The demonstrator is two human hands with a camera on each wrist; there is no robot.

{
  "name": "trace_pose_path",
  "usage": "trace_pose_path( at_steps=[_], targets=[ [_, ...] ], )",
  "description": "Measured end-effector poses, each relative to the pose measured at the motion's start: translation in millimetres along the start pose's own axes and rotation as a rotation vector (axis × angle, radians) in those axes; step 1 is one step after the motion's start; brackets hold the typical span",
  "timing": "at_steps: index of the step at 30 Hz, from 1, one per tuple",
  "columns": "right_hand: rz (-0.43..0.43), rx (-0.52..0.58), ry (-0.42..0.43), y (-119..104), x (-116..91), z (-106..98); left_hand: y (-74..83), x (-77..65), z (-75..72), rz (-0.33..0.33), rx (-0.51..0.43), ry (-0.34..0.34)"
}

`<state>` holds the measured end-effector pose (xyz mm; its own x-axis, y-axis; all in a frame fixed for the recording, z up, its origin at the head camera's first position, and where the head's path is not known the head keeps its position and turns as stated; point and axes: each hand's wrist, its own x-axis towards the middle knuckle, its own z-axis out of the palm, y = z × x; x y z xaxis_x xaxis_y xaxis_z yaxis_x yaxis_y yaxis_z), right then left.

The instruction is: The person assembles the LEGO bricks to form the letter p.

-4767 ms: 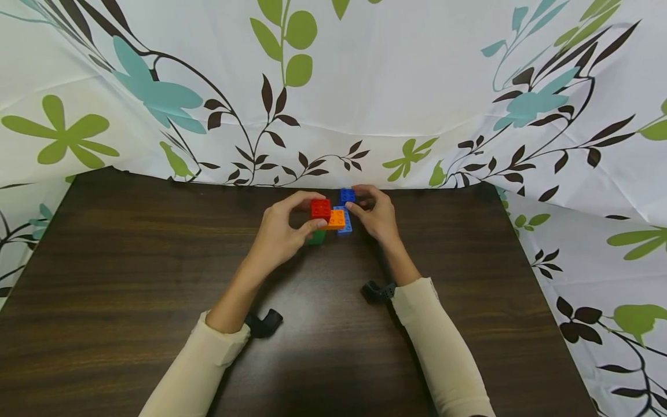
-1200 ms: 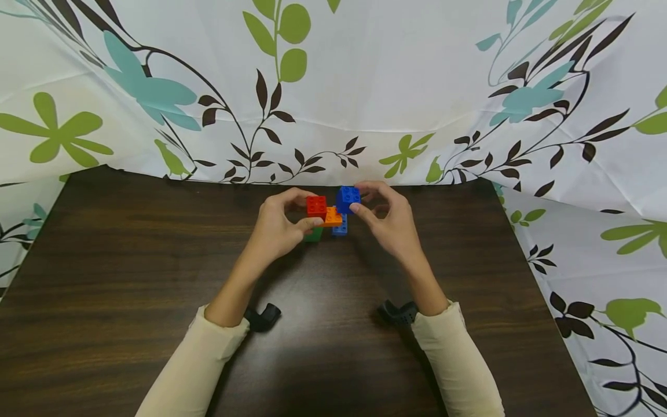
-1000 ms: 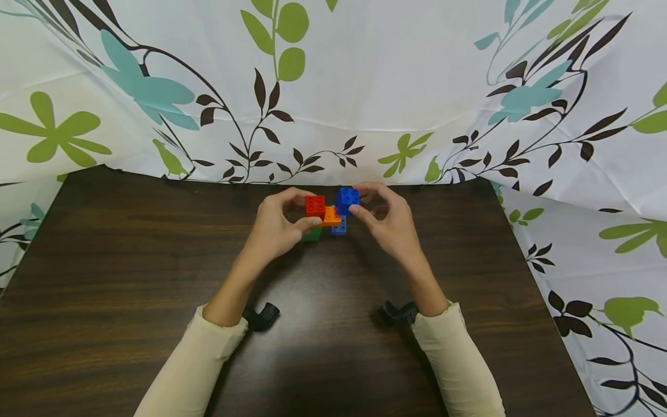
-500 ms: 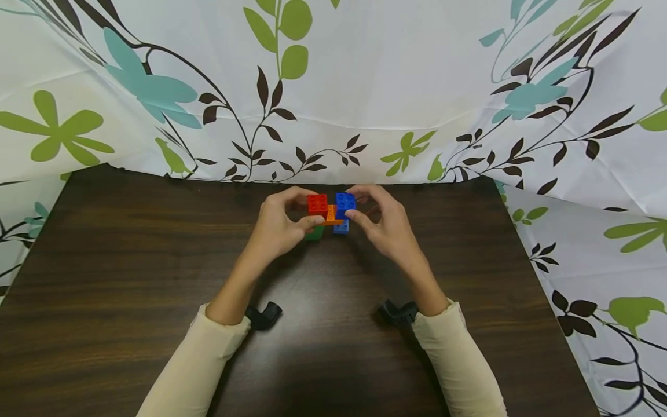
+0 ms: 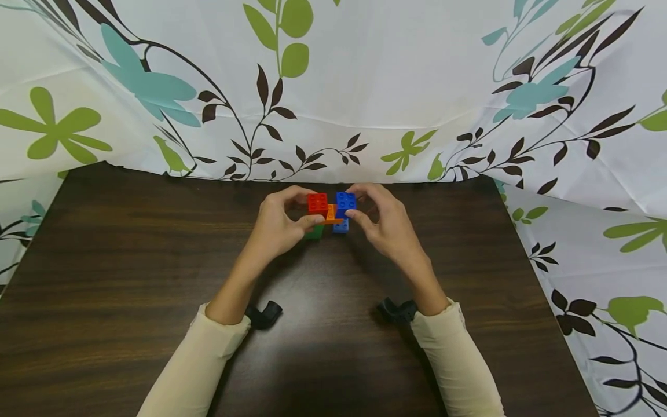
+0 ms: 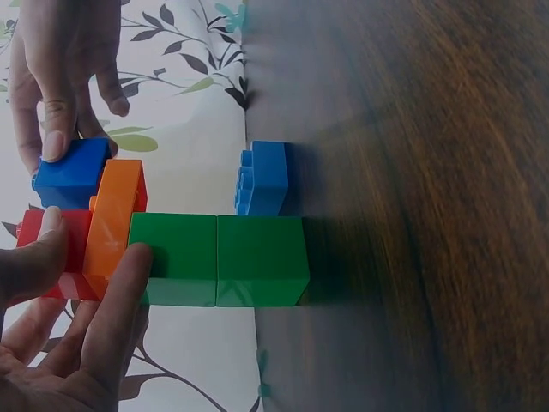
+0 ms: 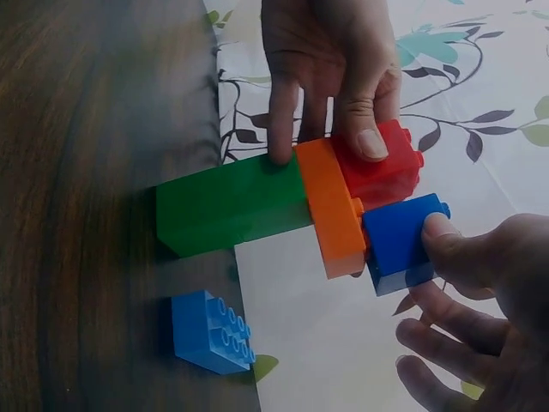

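Observation:
My left hand [image 5: 278,226] pinches a red brick [image 5: 318,202], its thumb on the near side and a fingertip touching the green below. The red one sits on the left part of an orange brick [image 6: 117,219]. Beneath the orange are two green bricks [image 7: 227,206], stacked upright on the table. My right hand [image 5: 385,223] pinches a dark blue brick [image 5: 346,204] between thumb and fingers. It lies against the orange brick's studs on the right end, slightly tilted in the right wrist view; whether it is fully seated I cannot tell.
A lighter blue brick [image 7: 210,330] with several studs stands on the dark wooden table [image 5: 323,359], right of the green stack and apart from it. A white leaf-patterned cloth [image 5: 333,98] hangs close behind the table's far edge.
My right hand has brought the dark blue brick from beyond the lighter blue one to the orange brick's right end. My left hand keeps its hold on the red brick.

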<state>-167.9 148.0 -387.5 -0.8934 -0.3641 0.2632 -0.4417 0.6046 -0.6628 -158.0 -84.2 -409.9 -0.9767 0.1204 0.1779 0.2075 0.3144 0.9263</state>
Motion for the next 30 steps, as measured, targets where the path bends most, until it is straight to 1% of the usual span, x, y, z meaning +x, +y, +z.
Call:
trace_pose_path(
  at_steps=[12, 18, 30],
  targets=[
    [-0.016, -0.020, -0.055, -0.2, 3.7, -5.4, 0.7, -0.2, -0.3, -0.011, -0.004, -0.012],
    [-0.013, -0.053, -0.087, -2.2, 5.4, -8.1, 1.0, 0.0, -0.6, -0.008, 0.009, -0.006],
    [-0.006, -0.086, -0.060, -2.1, 4.8, -6.0, -0.3, 0.9, 0.3, -0.002, 0.002, 0.007]
  ],
)
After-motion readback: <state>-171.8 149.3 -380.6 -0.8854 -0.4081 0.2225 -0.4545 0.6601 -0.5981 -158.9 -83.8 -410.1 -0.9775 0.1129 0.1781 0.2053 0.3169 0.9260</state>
